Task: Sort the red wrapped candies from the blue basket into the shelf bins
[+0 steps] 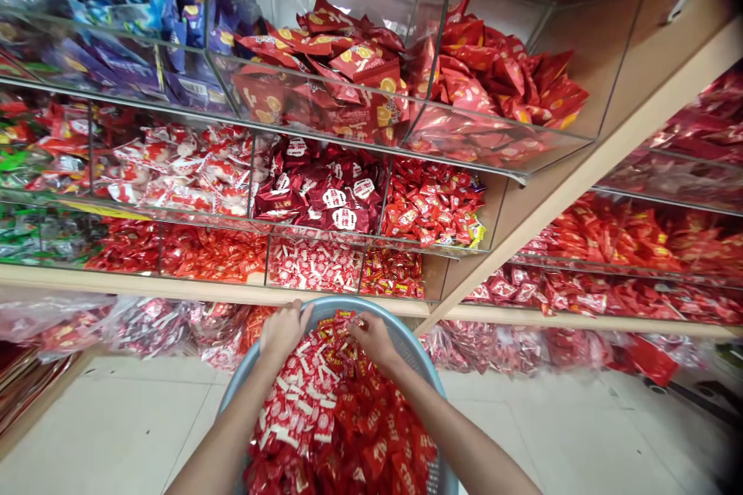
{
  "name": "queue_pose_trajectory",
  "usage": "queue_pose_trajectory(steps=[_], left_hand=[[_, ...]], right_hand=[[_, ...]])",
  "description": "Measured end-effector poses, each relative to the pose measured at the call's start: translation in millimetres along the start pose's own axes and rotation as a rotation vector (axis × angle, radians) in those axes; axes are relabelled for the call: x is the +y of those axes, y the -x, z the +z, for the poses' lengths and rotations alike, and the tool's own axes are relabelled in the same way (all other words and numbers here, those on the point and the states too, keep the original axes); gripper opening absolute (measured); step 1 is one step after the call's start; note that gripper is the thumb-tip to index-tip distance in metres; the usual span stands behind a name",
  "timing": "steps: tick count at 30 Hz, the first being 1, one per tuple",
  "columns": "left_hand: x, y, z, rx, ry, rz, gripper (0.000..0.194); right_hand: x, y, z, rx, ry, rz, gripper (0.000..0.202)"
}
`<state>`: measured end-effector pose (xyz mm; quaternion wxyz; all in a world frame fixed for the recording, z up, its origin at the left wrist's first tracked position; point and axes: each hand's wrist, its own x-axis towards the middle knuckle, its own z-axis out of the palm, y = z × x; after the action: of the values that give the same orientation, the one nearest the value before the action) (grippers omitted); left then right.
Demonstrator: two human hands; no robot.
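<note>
A round blue-grey plastic basket (426,360) full of wrapped candies stands in front of me, below the shelf. My left hand (283,331) is closed on the basket's far left rim. Inside the basket, at its far side, my right hand (371,336) pinches a small red and yellow candy among similar ones. Red-and-white candies (305,387) lie on the left of the basket, and red packets with gold print (377,433) fill the right and near part.
Clear-fronted shelf bins rise ahead, with large red packets (354,62), maroon packets (319,189), small red-and-white candies (316,267) and small red-yellow candies (392,272). A slanting wooden divider (557,178) stands at the right. Bagged candies (156,329) lie beneath the lowest shelf, over a tiled floor (133,410).
</note>
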<state>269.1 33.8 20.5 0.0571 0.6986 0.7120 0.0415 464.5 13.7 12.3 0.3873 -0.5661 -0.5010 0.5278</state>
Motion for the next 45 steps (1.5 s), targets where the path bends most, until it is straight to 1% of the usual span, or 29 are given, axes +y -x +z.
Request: queue_pose_trajectory(steps=[3, 6, 9, 15, 19, 24, 27, 30, 33, 37, 40, 43, 45], left_hand=[[0, 0, 0.2, -0.001, 0.005, -0.005, 0.060], [0, 0, 0.5, -0.004, 0.003, -0.006, 0.060], [-1, -1, 0.8, -0.003, 0.003, -0.009, 0.060], [0, -1, 0.5, 0.003, 0.011, 0.000, 0.059], [1, -1, -0.3, -0.008, 0.020, -0.008, 0.060], [1, 1, -2.0, -0.010, 0.018, -0.010, 0.061], [1, 1, -3.3, -0.023, 0.021, -0.007, 0.064], [0, 1, -3.6, -0.032, 0.013, -0.009, 0.065], [-1, -1, -2.9, -0.046, 0.020, -0.005, 0.063], [-3, -3, -2.3, -0.060, 0.045, 0.000, 0.062], [-3, -3, -2.9, -0.057, 0.040, -0.013, 0.062], [-2, -2, -3.7, -0.059, 0.028, -0.023, 0.062], [-2, -2, -3.9, -0.065, 0.031, -0.025, 0.063]], right_hand=[[6, -6, 14, 0.019, 0.022, 0.029, 0.028], [10, -10, 20, 0.052, 0.013, 0.042, 0.029], [12, -11, 21, 0.076, -0.033, 0.050, 0.032], [15, -11, 20, 0.072, -0.148, 0.109, 0.041], [16, -13, 15, 0.092, -0.098, 0.044, 0.043], [11, -12, -5, 0.114, -0.047, -0.055, 0.035], [1, -7, -16, 0.116, 0.141, -0.218, 0.028], [-12, -2, -17, 0.109, 0.403, -0.373, 0.023], [-19, -2, -9, 0.032, 0.531, -0.479, 0.020], [-18, -8, 7, -0.077, 0.662, -0.569, 0.022], [-17, -13, 16, -0.147, 0.833, -0.648, 0.020], [-19, -17, 20, -0.188, 1.003, -0.727, 0.016], [-20, -20, 21, -0.197, 1.078, -0.749, 0.016]])
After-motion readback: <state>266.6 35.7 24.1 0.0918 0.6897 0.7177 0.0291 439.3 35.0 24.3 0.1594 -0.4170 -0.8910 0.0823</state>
